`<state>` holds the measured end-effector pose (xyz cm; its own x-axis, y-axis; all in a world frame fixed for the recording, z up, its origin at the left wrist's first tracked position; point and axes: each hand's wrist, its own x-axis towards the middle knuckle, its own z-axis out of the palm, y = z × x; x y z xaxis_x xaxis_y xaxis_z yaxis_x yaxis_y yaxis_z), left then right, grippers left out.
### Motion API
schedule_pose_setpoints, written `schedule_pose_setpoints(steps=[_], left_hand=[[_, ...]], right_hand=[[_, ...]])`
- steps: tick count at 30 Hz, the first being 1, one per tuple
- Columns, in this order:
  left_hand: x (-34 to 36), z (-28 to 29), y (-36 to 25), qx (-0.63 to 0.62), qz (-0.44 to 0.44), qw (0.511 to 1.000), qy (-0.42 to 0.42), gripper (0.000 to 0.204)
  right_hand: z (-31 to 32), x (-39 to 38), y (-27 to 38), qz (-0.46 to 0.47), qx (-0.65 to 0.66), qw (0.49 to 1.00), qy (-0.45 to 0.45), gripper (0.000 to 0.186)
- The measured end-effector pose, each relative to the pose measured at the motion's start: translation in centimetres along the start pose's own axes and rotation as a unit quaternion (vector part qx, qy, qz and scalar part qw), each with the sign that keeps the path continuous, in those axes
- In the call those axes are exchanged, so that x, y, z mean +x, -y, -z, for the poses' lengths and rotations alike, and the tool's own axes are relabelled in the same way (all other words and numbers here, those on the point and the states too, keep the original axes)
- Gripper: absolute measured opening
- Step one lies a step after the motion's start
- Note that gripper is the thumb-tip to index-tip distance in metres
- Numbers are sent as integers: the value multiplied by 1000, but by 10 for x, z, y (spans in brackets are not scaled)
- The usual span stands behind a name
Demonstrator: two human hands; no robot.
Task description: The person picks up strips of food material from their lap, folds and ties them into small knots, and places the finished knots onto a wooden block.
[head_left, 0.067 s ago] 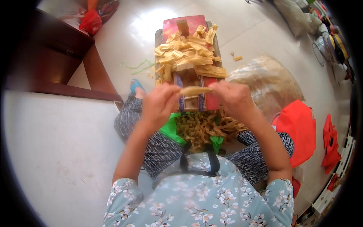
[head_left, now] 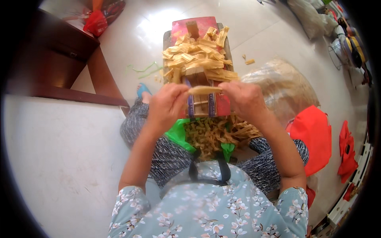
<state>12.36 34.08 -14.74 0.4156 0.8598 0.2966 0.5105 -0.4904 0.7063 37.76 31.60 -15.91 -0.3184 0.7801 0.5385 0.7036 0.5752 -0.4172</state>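
Observation:
My left hand [head_left: 166, 104] and my right hand [head_left: 244, 99] are closed on opposite ends of a pale yellow, dried strip [head_left: 204, 90], held level between them. It hangs over a long board [head_left: 220, 105] with a red top, which carries a brown wooden block [head_left: 195, 76] and a small frame with purple side strips [head_left: 212, 106] and crossbars. A heap of similar yellow pieces [head_left: 198, 55] covers the board's middle. Below the board, brown short pieces [head_left: 206, 135] lie in a green bag [head_left: 178, 133] between my legs.
A large clear plastic sack [head_left: 279, 79] and red bags [head_left: 311, 141] lie at my right, with clutter [head_left: 345, 47] along the right edge. Dark wooden furniture [head_left: 59, 55] and a white block [head_left: 63, 158] stand at my left. Stray pieces [head_left: 249, 61] lie on the tiled floor.
Both hands and the strip between them have shifted slightly upward, toward the heap. The board and the things on it look unchanged.

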Motion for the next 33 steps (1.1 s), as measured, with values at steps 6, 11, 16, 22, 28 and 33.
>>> schedule_pose_setpoints(steps=[6,11,16,22,28,33], left_hand=[[-6,-12,25,1,59,998,-5,14],[-43,11,7,18,45,998,34,14],[-53,-6,-30,-12,4,1000,-5,18],[-67,-24,-43,-444,361,786,234,26],[-80,-7,-40,-696,236,663,144,31],[-59,-6,-56,-558,95,815,121,28]], right_hand=[[-23,-15,-40,-10,-38,989,142,12],[7,-58,-33,-92,-5,994,52,18],[14,-55,14,74,-43,991,100,26],[6,-43,34,183,-38,982,41,28],[22,-64,11,38,49,998,-2,29],[12,-74,49,-208,479,834,180,16]])
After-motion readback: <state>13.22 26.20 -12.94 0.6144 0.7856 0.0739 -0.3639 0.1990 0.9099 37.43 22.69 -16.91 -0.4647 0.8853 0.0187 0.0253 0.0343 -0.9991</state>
